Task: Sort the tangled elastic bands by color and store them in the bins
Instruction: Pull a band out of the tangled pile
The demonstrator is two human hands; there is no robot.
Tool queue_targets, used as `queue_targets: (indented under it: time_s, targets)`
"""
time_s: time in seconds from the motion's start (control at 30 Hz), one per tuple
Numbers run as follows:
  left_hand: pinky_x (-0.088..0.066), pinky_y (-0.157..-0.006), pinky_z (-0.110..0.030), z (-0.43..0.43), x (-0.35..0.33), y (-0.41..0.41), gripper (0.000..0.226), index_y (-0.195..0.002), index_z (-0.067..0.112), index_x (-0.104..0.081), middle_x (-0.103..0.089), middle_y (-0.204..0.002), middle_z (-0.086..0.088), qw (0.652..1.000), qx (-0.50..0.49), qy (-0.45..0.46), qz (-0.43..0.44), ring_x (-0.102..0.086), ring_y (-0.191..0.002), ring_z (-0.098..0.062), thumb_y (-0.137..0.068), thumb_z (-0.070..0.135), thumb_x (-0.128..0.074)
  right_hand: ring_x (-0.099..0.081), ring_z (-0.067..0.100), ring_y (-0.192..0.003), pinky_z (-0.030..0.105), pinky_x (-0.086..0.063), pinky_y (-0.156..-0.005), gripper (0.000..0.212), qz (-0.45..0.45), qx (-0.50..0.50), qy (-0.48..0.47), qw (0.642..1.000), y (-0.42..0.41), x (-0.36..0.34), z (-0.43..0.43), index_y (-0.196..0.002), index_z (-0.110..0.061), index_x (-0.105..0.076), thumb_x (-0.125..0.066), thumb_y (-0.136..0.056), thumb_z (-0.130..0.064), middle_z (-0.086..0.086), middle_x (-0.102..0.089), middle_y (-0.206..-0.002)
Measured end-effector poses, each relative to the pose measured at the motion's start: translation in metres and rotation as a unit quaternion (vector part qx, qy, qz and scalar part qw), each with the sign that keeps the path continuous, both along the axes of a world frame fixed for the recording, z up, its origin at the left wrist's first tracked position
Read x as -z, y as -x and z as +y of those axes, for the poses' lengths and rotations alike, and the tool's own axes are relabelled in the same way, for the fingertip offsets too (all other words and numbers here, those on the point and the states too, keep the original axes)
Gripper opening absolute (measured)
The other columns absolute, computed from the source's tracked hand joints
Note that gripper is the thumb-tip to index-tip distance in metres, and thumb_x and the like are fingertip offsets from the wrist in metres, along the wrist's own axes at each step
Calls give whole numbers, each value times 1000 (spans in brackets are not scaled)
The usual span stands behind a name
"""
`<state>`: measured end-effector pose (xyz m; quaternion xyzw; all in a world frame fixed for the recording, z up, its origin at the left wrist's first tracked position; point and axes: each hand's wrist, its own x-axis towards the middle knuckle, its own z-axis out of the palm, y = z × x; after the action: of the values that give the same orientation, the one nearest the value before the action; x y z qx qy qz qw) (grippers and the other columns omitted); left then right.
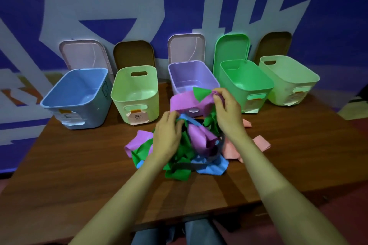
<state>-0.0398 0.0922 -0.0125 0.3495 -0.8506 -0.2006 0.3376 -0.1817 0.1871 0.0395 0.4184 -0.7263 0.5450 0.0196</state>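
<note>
Step in hand: untangling, first band not yet freed. The pile (179, 157) of bands lies mid-table (79, 165), just in front of the bins. Right hand (227, 111) is raised above the pile, with fingers curled and pinching a purple band (183, 101) at its top end. A green band (200, 93) is caught at that pinch and fans out to the left. Left hand (169, 131) is down on the pile, fingers curled in, and seems to grip a blue band (187, 119) that runs across under the purple one. The exact hold is partly hidden. Judgement: sorting has barely started, since no band shows inside any bin. The next move calls for pulling the purple band clear of the green and blue while the left hand pins the rest, then dropping it in the purple bin (189, 77), right behind it. Risk: the green one rides along. Counts: five bins in a row, namely blue bin (77, 93), light green bin (137, 93), purple bin, green bin (245, 83) and pale green bin (288, 79). Five lids lean on the wall behind them: two pink, two brown, one green. Five band colours show: purple, green, blue, pink (231, 149) and dark grey. The number of bands per colour cannot be told because they are too tangled. Paper labels sit on the bin fronts, but the text is unreadable.
</note>
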Motion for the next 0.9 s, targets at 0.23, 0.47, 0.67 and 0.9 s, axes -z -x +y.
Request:
queue_targets:
  time_s: [0.23,0.47,0.67,0.9]
  targets:
    - [-39,-101,-44,-21,-20,-5,67,-137,20,-43,-40,-137,-11,939,110,-79,-315,-39,-126,-34,-77,30,-71,-53,17,-87,24,-36,-71,14,-2,1,3,1000,4,-5,-2,-107,-4,-52,-48,-95,-9,-1,-57,-97]
    - [-43,-90,-36,-10,-49,7,32,-79,22,-52,-51,-109,-3,987,150,-24,-46,-50,-106,-24,-75,48,-69,-48,2,-82,13,-38,-77,9,93,-30,23,995,15,-35,-15,-94,-5,-62,-54,-90,-4,8,-63,-94]
    - [-44,-96,-30,-21,-89,37,61,-140,14,-33,-53,-129,-8,977,148,-81,133,-55,-113,-20,-88,24,-63,-49,3,-85,2,-33,-77,14,134,-42,26,990,16,-78,-27,-97,-8,-66,-53,-91,-8,3,-59,-98]
    - [-39,-76,-20,-37,-128,35,23,-106,14,-72,-58,-89,-4,985,83,-15,147,-58,-88,-19,-87,23,-65,-48,5,-91,-2,-29,-81,18,179,-48,45,982,14,-117,-34,-102,-5,-68,-53,-92,-8,8,-58,-102]
